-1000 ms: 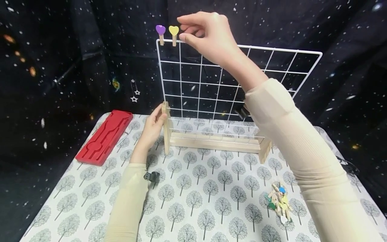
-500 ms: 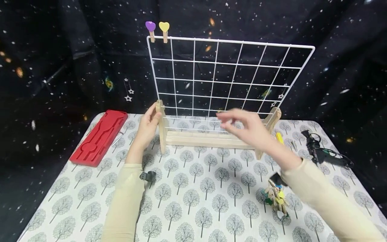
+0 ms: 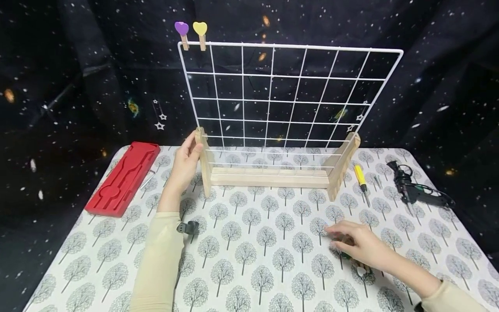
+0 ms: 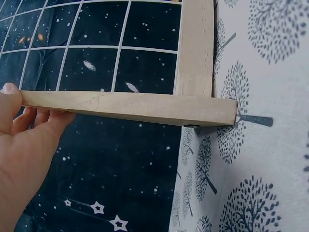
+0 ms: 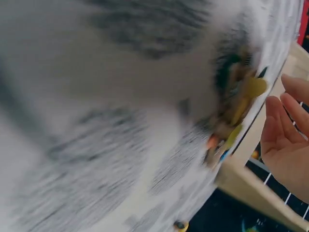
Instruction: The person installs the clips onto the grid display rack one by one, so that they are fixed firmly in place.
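Observation:
My left hand (image 3: 183, 167) grips the upper end of the left wooden post (image 3: 203, 169) of a stand that holds a white wire grid upright. The left wrist view shows my thumb and fingers on either side of that post (image 4: 130, 107). On the grid's top bar, at its left end, a purple heart clothespin (image 3: 181, 29) and a yellow heart clothespin (image 3: 200, 29) are clipped. My right hand (image 3: 364, 247) is over a pile of heart clothespins (image 5: 237, 106), fingers loosely bent and apart, nothing visible between them. In the head view it hides most of the pile.
A red moulded tray (image 3: 124, 180) lies at the table's left. To the right of the stand are a yellow-handled screwdriver (image 3: 360, 175) and a black corded tool (image 3: 419, 193). A dark starry cloth (image 3: 97, 86) hangs behind the tree-patterned tablecloth (image 3: 249, 229).
My right hand has come away from the yellow clothespin on the top bar and moved down and right to the pile. The left hand keeps hold of the post.

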A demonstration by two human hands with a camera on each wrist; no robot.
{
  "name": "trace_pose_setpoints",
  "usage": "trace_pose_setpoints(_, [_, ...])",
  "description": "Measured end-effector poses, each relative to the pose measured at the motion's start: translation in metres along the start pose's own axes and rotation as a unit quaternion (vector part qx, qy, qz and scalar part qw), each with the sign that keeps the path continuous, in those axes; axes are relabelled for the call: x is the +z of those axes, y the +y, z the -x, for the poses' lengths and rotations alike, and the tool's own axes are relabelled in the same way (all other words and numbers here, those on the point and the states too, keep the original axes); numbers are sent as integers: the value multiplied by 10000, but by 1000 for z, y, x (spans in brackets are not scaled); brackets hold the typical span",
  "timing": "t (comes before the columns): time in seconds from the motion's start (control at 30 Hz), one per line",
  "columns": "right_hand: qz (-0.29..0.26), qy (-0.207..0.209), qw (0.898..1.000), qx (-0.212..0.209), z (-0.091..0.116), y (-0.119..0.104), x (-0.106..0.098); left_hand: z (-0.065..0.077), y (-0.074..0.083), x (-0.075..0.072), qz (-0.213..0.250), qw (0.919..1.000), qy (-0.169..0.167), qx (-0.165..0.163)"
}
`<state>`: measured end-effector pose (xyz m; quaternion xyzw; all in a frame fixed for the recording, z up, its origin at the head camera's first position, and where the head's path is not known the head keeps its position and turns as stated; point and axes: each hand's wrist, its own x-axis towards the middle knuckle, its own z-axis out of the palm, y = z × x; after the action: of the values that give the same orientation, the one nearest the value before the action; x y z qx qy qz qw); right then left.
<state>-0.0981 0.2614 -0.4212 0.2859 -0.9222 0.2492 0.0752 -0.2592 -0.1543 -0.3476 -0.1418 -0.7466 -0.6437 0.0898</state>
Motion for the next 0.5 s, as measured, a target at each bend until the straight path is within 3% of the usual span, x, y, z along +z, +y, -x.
trace_pose_setpoints(0.27, [1357,331,9901,-101,22,8,-4,-1,1,0,34,10000,13,38])
trace_pose_setpoints(0.5, [1787,479,9823,296,21,-1,5,1,1,-1,-62,10000,-35,-48])
